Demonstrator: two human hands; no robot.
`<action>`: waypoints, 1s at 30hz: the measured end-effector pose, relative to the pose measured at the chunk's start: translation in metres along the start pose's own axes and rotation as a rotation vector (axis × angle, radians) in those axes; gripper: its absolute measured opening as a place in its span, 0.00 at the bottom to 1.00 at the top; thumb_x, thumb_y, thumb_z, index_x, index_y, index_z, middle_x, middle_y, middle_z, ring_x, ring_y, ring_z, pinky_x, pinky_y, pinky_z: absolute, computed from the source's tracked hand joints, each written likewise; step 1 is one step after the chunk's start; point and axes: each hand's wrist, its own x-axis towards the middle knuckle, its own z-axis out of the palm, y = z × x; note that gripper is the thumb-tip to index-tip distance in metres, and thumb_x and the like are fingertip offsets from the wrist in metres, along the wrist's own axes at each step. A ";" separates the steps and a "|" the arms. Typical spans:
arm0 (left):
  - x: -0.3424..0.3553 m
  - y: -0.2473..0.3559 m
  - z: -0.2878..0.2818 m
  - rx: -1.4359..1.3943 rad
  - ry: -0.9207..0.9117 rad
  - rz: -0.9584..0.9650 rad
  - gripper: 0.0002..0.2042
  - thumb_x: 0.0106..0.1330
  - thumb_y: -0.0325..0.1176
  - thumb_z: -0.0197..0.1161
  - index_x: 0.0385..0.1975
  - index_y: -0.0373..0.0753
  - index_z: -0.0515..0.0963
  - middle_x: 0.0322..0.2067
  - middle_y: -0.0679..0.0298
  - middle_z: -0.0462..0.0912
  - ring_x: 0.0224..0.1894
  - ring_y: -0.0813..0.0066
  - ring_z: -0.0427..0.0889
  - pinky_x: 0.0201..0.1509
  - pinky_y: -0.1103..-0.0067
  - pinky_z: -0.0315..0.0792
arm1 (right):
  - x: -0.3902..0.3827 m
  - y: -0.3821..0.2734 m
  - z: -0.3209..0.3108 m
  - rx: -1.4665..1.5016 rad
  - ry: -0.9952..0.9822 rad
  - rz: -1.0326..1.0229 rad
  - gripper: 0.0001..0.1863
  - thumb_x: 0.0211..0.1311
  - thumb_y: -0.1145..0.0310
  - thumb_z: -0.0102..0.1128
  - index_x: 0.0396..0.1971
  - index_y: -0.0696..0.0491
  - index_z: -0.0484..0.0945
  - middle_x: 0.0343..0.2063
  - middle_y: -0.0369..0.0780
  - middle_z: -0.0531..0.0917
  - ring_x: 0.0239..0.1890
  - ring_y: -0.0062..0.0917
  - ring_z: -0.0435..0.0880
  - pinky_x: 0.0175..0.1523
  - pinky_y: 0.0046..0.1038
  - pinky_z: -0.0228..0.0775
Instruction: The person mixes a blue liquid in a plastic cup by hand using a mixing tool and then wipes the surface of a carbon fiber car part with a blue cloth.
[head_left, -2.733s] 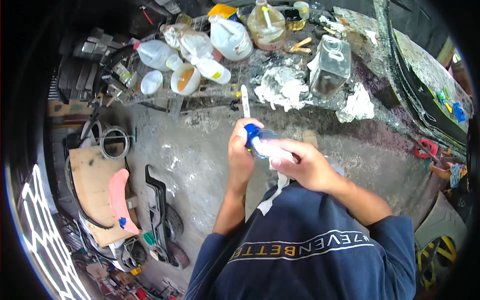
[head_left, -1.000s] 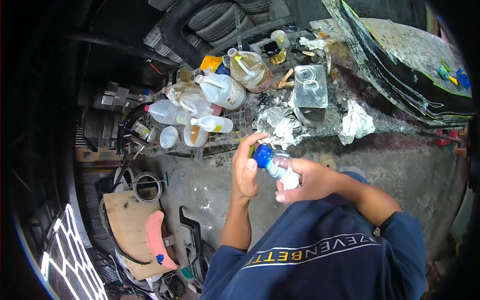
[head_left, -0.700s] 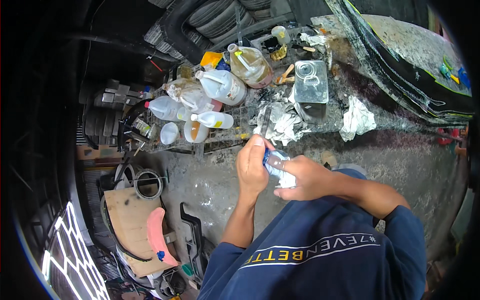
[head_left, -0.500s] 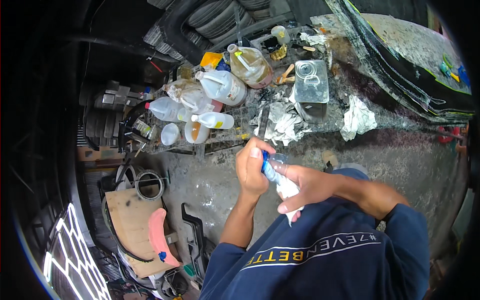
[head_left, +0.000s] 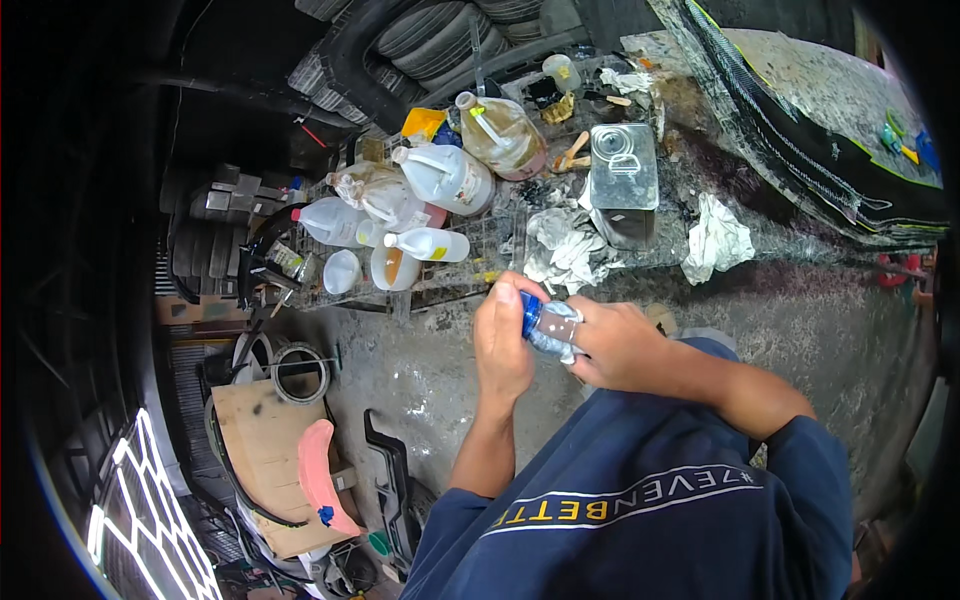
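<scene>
My left hand (head_left: 505,340) is closed round the blue end of a small clear plastic container (head_left: 551,326), in front of my body. My right hand (head_left: 625,345) grips the other end, its fingers curled over it. Some white material shows at the container beside my right fingers, mostly hidden; I cannot make out whether it is inside. Just beyond my hands, crumpled white paper (head_left: 570,255) lies at the front of the cluttered bench (head_left: 680,160).
Plastic jugs (head_left: 440,178), white cups (head_left: 342,270), wooden sticks (head_left: 572,155), a metal can (head_left: 622,170) and more paper (head_left: 717,240) occupy the bench. A long black part (head_left: 780,140) crosses its right side. Cardboard (head_left: 250,450) with a pink curved piece (head_left: 320,470) is at lower left.
My right hand has risen from half a second ago, and the white material that stuck out below its fingers is now mostly hidden. The hanging strip from 2.7 seconds ago is out of sight.
</scene>
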 end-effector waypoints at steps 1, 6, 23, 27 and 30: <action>0.001 0.001 0.005 0.052 0.054 0.037 0.20 0.73 0.42 0.40 0.28 0.34 0.74 0.20 0.69 0.68 0.23 0.83 0.63 0.27 0.80 0.57 | 0.000 -0.002 0.004 0.001 0.006 0.002 0.24 0.46 0.68 0.66 0.47 0.54 0.76 0.34 0.46 0.79 0.32 0.44 0.82 0.35 0.40 0.75; 0.004 -0.007 0.000 0.049 0.027 0.074 0.18 0.70 0.39 0.43 0.23 0.34 0.72 0.18 0.65 0.70 0.20 0.80 0.63 0.25 0.78 0.57 | -0.002 -0.018 0.003 0.525 -0.136 0.042 0.23 0.54 0.73 0.65 0.51 0.55 0.70 0.26 0.41 0.82 0.21 0.34 0.82 0.28 0.34 0.74; 0.010 -0.025 -0.020 -1.233 0.149 -0.104 0.21 0.73 0.47 0.41 0.30 0.34 0.70 0.20 0.62 0.66 0.15 0.77 0.58 0.20 0.79 0.56 | -0.023 -0.016 -0.053 1.121 0.218 0.369 0.18 0.64 0.71 0.58 0.52 0.60 0.75 0.44 0.40 0.78 0.40 0.22 0.80 0.44 0.24 0.74; 0.006 -0.022 -0.009 -1.303 0.083 -0.166 0.21 0.74 0.47 0.42 0.32 0.34 0.70 0.21 0.62 0.65 0.16 0.77 0.58 0.20 0.79 0.56 | -0.032 -0.016 -0.054 0.507 0.399 0.128 0.17 0.57 0.73 0.61 0.47 0.59 0.79 0.45 0.45 0.78 0.48 0.30 0.77 0.51 0.29 0.69; 0.004 -0.019 -0.003 -1.239 0.106 -0.189 0.21 0.73 0.47 0.41 0.31 0.34 0.70 0.21 0.62 0.66 0.17 0.75 0.60 0.21 0.78 0.57 | -0.027 -0.029 -0.049 0.160 0.443 0.006 0.22 0.48 0.76 0.64 0.48 0.51 0.81 0.42 0.44 0.78 0.42 0.33 0.79 0.48 0.30 0.71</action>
